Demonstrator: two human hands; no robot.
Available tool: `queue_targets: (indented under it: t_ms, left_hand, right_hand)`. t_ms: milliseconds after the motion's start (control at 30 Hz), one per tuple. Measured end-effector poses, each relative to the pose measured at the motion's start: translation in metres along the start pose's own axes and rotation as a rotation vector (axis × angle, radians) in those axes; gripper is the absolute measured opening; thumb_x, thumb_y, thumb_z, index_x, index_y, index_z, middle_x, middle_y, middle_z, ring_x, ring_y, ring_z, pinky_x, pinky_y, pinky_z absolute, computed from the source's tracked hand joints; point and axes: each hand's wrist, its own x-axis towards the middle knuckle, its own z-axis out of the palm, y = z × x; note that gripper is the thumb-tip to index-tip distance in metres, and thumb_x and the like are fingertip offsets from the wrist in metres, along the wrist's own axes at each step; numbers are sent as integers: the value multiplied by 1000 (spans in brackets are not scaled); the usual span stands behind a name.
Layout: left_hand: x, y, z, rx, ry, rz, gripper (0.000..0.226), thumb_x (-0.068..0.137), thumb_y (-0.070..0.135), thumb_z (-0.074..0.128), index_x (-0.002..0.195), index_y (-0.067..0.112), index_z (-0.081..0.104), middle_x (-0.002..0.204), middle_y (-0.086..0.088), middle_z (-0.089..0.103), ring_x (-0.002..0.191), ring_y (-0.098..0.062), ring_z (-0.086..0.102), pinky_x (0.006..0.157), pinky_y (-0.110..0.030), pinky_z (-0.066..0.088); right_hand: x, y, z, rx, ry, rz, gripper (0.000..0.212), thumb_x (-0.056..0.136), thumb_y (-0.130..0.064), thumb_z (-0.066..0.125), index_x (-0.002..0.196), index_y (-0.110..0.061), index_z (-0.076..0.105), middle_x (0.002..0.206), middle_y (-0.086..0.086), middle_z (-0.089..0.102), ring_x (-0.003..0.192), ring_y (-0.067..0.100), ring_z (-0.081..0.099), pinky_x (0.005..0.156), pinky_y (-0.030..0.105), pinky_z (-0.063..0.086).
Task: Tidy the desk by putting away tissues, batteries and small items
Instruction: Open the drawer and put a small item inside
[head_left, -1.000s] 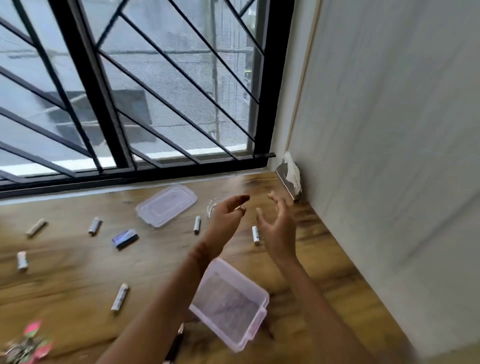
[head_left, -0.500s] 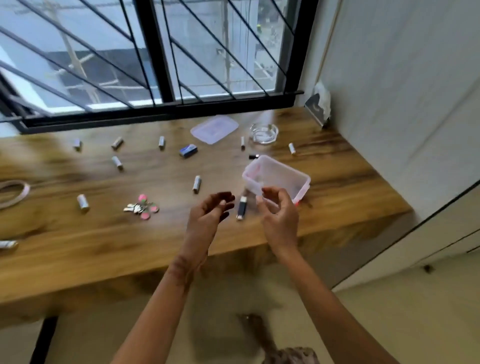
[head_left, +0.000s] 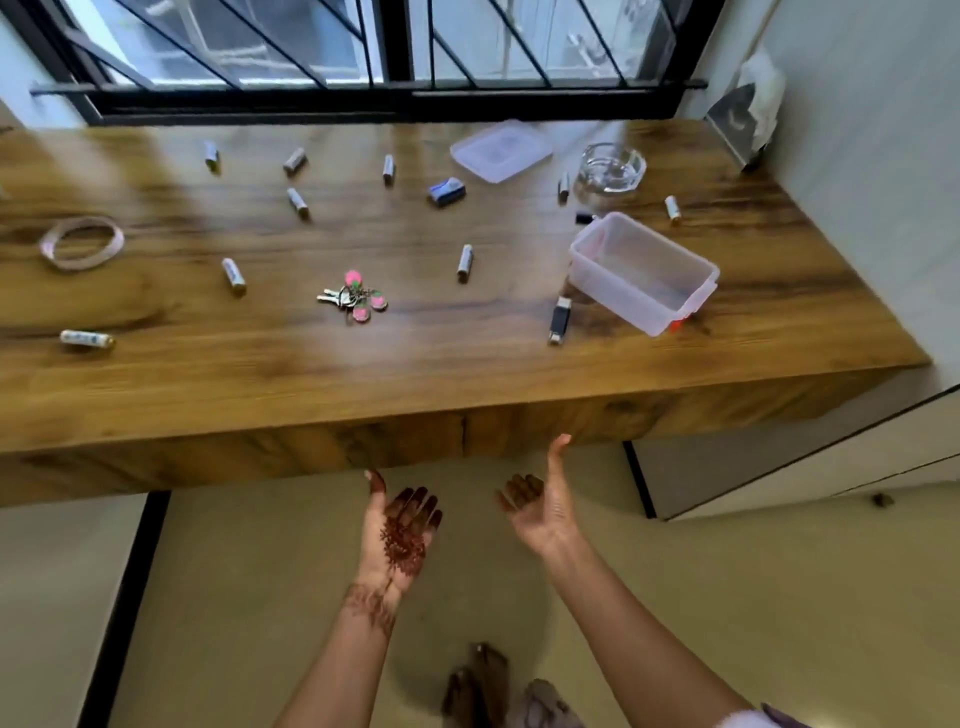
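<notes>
The left hand (head_left: 397, 530) carries dark reddish-brown henna: a leafy motif across the palm, solidly stained fingertips, and a lacy band round the wrist. The right hand (head_left: 540, 506) has stained fingertips, its palm unpatterned. At the lower right edge shows a pale, fuzzy sleeve (head_left: 743, 719) with a purple patch. The feet (head_left: 483, 680) below are blurred.

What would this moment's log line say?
stage: nothing stowed yet | left grip: open, empty, clear of desk | right grip: open, empty | container: on desk, lid off, looks empty | batteries: scattered on desk
</notes>
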Motion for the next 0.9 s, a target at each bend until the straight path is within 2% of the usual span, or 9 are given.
queue_targets:
  t_ms: [100,167,233,367,433,533,700,800,900]
  left_hand:
    - [29,8,-4,-34,-1,37,86,83,64,43,138,-1,32,131,-17,47,124,-30,44,111,-43,32]
    - [43,12,-4,-55,-11,51,69,80,68,44,104,4,51,96,-10,50,91,-24,51,90,-37,42]
    - [56,17,-5,-81,9,78,60,79,70,43,82,10,47,85,-7,48,78,-21,48,81,-35,42]
    - [72,24,-10,-85,-29,94,71,48,76,65,72,14,42,59,-7,52,67,-20,43,75,-33,51]
    - [65,23,-6,-116,-36,107,81,47,73,67,94,8,52,77,-8,63,88,-23,53,87,-35,51]
    - [56,18,0,-219,-12,100,103,64,65,58,142,4,28,122,-11,50,134,-27,38,112,-39,33]
    - [43,11,-5,-220,-22,94,114,43,60,78,133,4,37,130,-11,50,120,-24,49,112,-37,31]
    - [33,2,-17,-200,8,99,112,55,63,62,142,2,27,141,-12,41,132,-24,40,114,-37,28]
    - [24,-4,-23,-190,9,124,127,39,63,66,143,2,25,145,-11,38,136,-25,36,115,-38,26]
  right_hand:
    - [28,0,0,60,71,-12,110,52,-70,64,134,-1,41,72,4,40,68,17,43,102,41,39]
    - [49,0,-6,69,70,-43,126,19,-71,77,123,-6,48,74,4,42,69,16,45,101,39,37]
    - [63,-2,-9,80,24,-75,134,5,-64,81,124,-12,48,83,2,50,77,14,50,103,37,36]
    - [72,-10,-4,162,6,-111,95,20,-53,82,101,-10,56,84,4,55,75,15,52,85,29,48]
    - [72,-10,-6,179,5,-110,106,5,-50,87,97,-10,56,83,4,56,77,15,53,82,28,48]
    - [69,-9,-7,190,-5,-118,111,-4,-46,88,96,-9,56,89,5,59,85,17,56,95,29,45]
    - [59,-3,-18,188,-26,-106,117,-1,-42,90,105,-8,54,99,7,59,95,19,56,97,29,41]
    - [50,3,-33,166,-38,-98,119,1,-42,91,109,-8,53,104,9,59,100,21,55,98,30,40]
    - [35,7,-39,106,-49,-89,113,6,-47,90,104,-7,53,110,11,57,99,21,55,93,29,41]
